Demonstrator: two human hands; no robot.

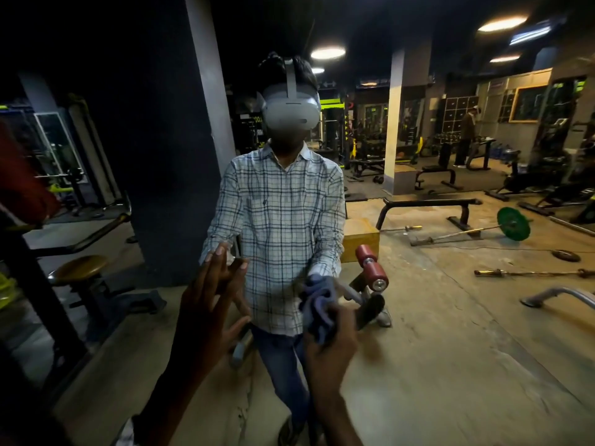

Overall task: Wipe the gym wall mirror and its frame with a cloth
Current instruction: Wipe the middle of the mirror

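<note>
Head view | left hand: fingers straight and spread, grasping nothing, raised at the mirror | right hand: clenched round blue cloth, bunched at the glass, meeting its reflection.

No text, label, brand or number is legible. A dark sign behind the person's head carries pale letters, but they are partly hidden and too blurred to read. A pale panel on the far wall bears marks too small to resolve.
</note>
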